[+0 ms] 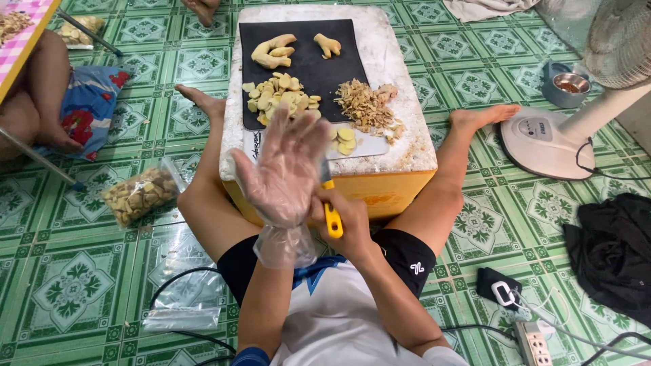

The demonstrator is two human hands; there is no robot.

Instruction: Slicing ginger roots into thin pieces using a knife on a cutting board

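Both hands are up in front of the person, just near the front edge of the worktop (407,152), which is a white foam box with a yellow side. Left hand (285,169) wears a thin clear plastic glove and is spread wide, fingers apart, holding nothing. Right hand (342,220) is bare and closed around the yellow handle of a knife (331,215). The blade points up and sits right against the gloved palm, so most of it is hidden. It looks like the blade is being wiped on the glove or bits are being picked off it, but I cannot tell which.

On the worktop lies a black cutting mat (319,64). At its far end sit two whole pieces of ginger (271,51), pale yellow and knobbly, and a smaller bit is near them. Closer in is a heap of ginger slices (281,98). Beside that is a pile of brown peelings (363,105). A few more slices lie on the small white board (369,146) at the near edge.

I think this is a short stop in the cutting work, with much already sliced and the whole pieces not yet cut. Next the knife must come away from the glove with care, since the edge is touching the palm. Then the free hand needs to reach across the mat for a whole piece
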